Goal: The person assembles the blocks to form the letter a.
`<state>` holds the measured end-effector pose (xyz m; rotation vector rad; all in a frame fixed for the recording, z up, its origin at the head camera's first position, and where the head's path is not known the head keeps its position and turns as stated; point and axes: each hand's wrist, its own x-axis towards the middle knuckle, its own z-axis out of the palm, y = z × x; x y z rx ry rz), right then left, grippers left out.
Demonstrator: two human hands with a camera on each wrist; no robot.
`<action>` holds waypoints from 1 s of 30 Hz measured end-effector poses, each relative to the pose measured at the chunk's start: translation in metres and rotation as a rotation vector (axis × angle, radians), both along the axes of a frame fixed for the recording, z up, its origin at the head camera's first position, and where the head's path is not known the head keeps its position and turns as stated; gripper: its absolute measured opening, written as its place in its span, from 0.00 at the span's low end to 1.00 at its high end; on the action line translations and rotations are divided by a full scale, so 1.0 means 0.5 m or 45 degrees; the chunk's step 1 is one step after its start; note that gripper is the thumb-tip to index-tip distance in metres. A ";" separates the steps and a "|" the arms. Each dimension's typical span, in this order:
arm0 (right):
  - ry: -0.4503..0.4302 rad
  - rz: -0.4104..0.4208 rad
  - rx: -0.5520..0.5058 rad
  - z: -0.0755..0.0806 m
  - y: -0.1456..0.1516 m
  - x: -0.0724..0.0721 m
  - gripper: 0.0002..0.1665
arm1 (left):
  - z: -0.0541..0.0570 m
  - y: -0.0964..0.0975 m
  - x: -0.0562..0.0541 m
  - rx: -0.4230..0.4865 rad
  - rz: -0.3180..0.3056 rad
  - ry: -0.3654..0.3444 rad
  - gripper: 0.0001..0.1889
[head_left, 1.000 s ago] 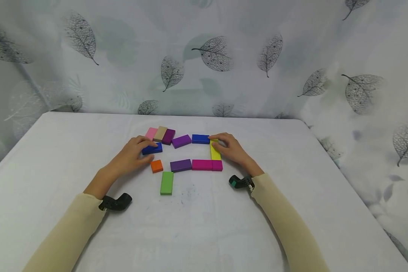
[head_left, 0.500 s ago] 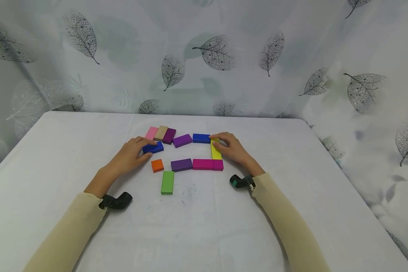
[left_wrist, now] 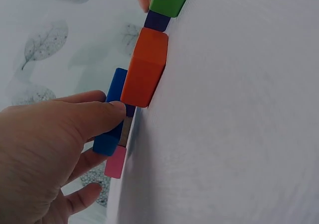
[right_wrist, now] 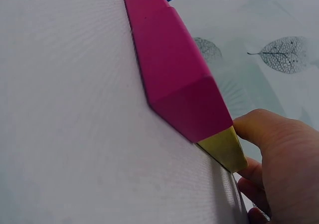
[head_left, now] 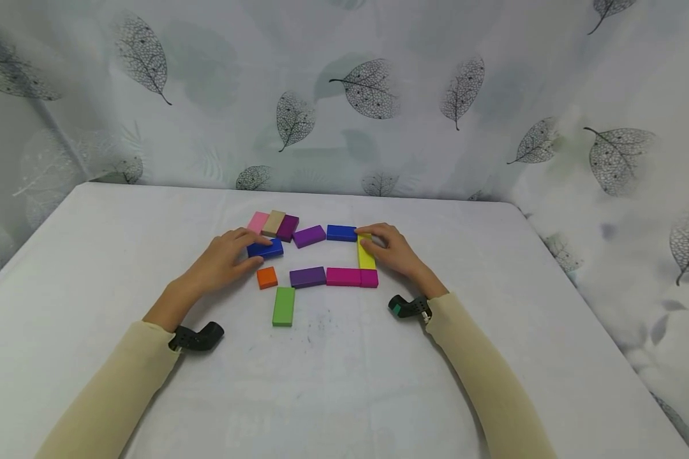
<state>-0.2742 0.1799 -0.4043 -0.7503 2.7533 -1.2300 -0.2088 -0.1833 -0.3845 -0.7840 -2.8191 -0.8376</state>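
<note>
Between thumb and fingers my left hand (head_left: 221,260) pinches a dark blue block (head_left: 272,249), whose left end the fingers cover; in the left wrist view the thumb lies across this block (left_wrist: 106,142). An orange block (head_left: 266,278) sits just nearer than it. On the right, my right hand (head_left: 396,252) holds a yellow block (head_left: 367,259), the index finger at its far end and the thumb on its side. The yellow block runs between a second blue block (head_left: 341,233) and a small magenta block (head_left: 369,278).
A longer magenta block (head_left: 343,277) and a purple block (head_left: 307,277) continue the near row. A green block (head_left: 284,306) lies nearer. Behind are pink (head_left: 258,222), tan (head_left: 273,223), dark plum (head_left: 288,227) and violet (head_left: 309,236) blocks. Everything lies on a white tabletop (head_left: 344,389).
The blue block in my left hand has slid slightly to the right. My right hand stays at the yellow block, and the other blocks keep their places.
</note>
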 end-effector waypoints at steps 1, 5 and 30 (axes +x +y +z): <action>-0.002 -0.001 0.000 0.000 0.000 0.000 0.20 | 0.002 0.002 0.001 0.002 -0.005 0.006 0.20; -0.002 0.003 -0.001 0.000 0.000 0.000 0.20 | 0.010 0.009 0.006 0.007 -0.022 0.015 0.19; 0.014 0.034 -0.006 0.000 0.002 -0.005 0.20 | 0.046 0.059 0.034 0.033 -0.157 0.041 0.18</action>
